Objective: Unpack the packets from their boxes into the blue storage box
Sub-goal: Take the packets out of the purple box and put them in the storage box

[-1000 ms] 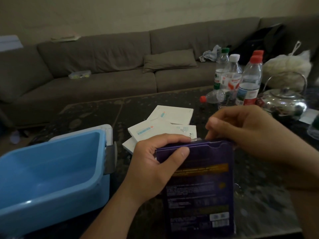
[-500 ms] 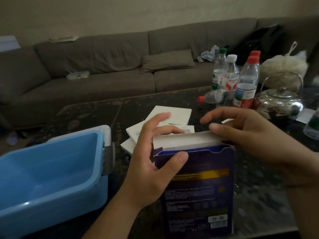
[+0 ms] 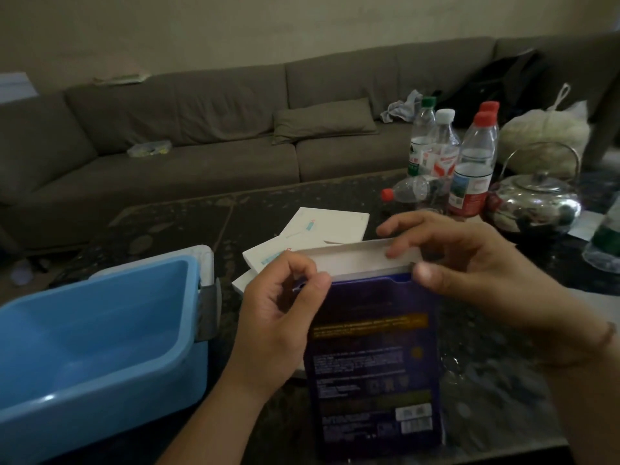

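A tall purple box stands upright on the dark table in front of me, its white top flap lifted. My left hand grips the box's upper left corner, fingers curled at the flap's left end. My right hand pinches the flap's right end between thumb and fingers. The blue storage box sits open at the left, nothing visible inside it. Behind the purple box lie several flat white boxes in a loose pile.
Water bottles stand at the back right, one lying on its side, beside a steel kettle and a white bag. A grey sofa runs behind the dark table.
The purple box's top was closed a second ago; the white flap is now raised fully. My left fingers curled back onto the box's corner, and my right hand shifted to the flap's right end.
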The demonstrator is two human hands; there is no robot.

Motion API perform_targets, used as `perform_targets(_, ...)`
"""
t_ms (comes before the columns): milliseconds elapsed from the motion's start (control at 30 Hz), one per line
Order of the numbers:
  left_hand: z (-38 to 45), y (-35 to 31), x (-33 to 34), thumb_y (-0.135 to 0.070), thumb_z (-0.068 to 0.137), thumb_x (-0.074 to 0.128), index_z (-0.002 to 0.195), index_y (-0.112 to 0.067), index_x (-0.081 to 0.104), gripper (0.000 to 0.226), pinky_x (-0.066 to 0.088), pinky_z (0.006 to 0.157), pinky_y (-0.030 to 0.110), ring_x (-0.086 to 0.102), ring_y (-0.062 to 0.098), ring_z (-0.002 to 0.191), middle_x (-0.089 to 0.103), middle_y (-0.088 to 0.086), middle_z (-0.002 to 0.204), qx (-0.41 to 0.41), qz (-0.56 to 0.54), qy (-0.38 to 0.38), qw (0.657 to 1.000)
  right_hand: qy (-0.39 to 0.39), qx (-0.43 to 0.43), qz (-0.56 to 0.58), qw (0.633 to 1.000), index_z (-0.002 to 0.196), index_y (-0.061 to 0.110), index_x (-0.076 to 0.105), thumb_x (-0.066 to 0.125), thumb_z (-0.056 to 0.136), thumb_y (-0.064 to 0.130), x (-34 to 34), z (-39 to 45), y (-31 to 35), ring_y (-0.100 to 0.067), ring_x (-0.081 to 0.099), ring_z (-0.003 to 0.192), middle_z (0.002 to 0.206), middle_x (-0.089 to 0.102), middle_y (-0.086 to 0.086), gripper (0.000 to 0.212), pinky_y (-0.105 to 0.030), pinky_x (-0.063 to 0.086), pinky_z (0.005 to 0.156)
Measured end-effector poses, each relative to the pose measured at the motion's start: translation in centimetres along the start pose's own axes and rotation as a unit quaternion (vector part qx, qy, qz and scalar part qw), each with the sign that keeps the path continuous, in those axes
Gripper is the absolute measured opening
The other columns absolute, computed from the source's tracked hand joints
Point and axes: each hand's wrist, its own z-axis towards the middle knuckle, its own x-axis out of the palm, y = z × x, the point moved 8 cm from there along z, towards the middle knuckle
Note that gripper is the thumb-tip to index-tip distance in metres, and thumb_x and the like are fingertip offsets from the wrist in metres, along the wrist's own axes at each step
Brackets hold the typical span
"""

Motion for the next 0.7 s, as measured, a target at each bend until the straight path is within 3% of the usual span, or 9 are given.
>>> perform_targets(67,0.0,0.3,-0.7,-0.031,0.088,0.060,0.078,-0.020,0.050,0.019,0.044,0.050,0.013,0.054,0.004,0.060,0.054,-0.006,0.068,-0.014,0.009,-0.045,0.999,-0.089,0.018,0.119,0.989,0.106,0.027,0.069,0.065,0.080,0.056,-0.9,0.0,-2.1,-0.021,0.064,0.105,0.122,0.064,-0.001,0.040,-0.035,0.059,0.074)
perform_targets(133,-0.2,0.4,-1.7,-0.030,0.086,0.067,0.076,-0.023,0.046,0.024,0.045,0.047,0.014,0.058,0.005,0.061,0.055,-0.006,0.069,-0.015,0.011,-0.102,0.995,-0.186,0.080,0.067,0.977,0.101,0.035,0.065,0.065,0.083,0.042,-1.5,-0.4,-5.2,-0.025,0.067,0.095,0.109,0.068,0.003,0.020,-0.032,0.058,0.069)
perform_targets(167,-0.2,0.2,-2.2,-0.031,0.084,0.068,0.075,-0.025,0.045,0.025,0.046,0.047,0.015,0.059,0.006,0.063,0.056,-0.006,0.070,-0.007,0.016,-0.127,0.992,-0.158,0.106,-0.070,0.979,0.101,0.043,0.062,0.068,0.083,0.035,-1.0,-0.5,-6.1,-0.019,0.066,0.097,0.111,0.066,0.008,0.021,-0.032,0.057,0.074)
perform_targets(233,-0.2,-0.4,-3.2,-0.035,0.079,0.066,0.071,-0.033,0.045,0.023,0.049,0.049,0.017,0.060,0.008,0.066,0.057,-0.007,0.071,0.013,0.032,-0.162,0.986,0.001,0.149,-0.308,0.940,0.116,0.052,0.052,0.071,0.080,0.043,1.6,-0.7,-8.6,-0.002,0.047,0.124,0.136,0.047,0.023,0.042,-0.034,0.046,0.102)
perform_targets(267,-0.1,-0.6,-3.8,-0.035,0.078,0.065,0.069,-0.034,0.044,0.022,0.048,0.048,0.016,0.059,0.007,0.064,0.056,-0.009,0.070,0.019,0.036,-0.178,0.983,0.076,0.162,-0.343,0.922,0.126,0.056,0.043,0.070,0.077,0.054,3.1,-1.1,-9.5,0.001,0.027,0.137,0.145,0.030,0.029,0.057,-0.036,0.032,0.114)
perform_targets(333,-0.1,-0.9,-4.9,-0.035,0.077,0.064,0.066,-0.032,0.044,0.023,0.044,0.045,0.014,0.052,0.004,0.056,0.053,-0.010,0.063,0.028,0.049,-0.211,0.976,0.153,0.161,-0.339,0.914,0.137,0.063,0.022,0.066,0.071,0.070,5.3,-1.8,-10.2,0.001,-0.007,0.145,0.155,0.002,0.032,0.079,-0.040,0.010,0.120)
perform_targets(500,-0.2,-1.4,-5.8,-0.033,0.075,0.063,0.061,-0.031,0.046,0.022,0.040,0.043,0.015,0.044,0.004,0.052,0.050,-0.007,0.058,0.043,0.058,-0.218,0.973,0.198,0.144,-0.389,0.888,0.131,0.073,-0.008,0.062,0.067,0.080,7.3,-2.6,-11.0,-0.003,-0.028,0.143,0.157,-0.019,0.026,0.095,-0.043,-0.013,0.119)
perform_targets(600,0.0,-1.2,-5.9,-0.032,0.074,0.063,0.059,-0.030,0.046,0.023,0.039,0.043,0.015,0.044,0.005,0.051,0.050,-0.004,0.057,0.034,0.039,-0.211,0.976,0.169,0.138,-0.454,0.864,0.123,0.074,-0.019,0.052,0.069,0.085,8.2,-2.5,-11.2,-0.008,-0.021,0.146,0.160,-0.014,0.018,0.089,-0.041,-0.014,0.118)
perform_targets(700,0.0,-0.5,-6.1,-0.033,0.073,0.063,0.059,-0.025,0.044,0.025,0.037,0.041,0.016,0.042,0.004,0.049,0.047,-0.005,0.055,0.011,0.024,-0.219,0.975,0.136,0.130,-0.499,0.846,0.140,0.059,-0.018,0.042,0.069,0.090,8.4,-2.2,-11.7,-0.012,-0.012,0.148,0.160,-0.011,0.014,0.098,-0.041,-0.010,0.118)
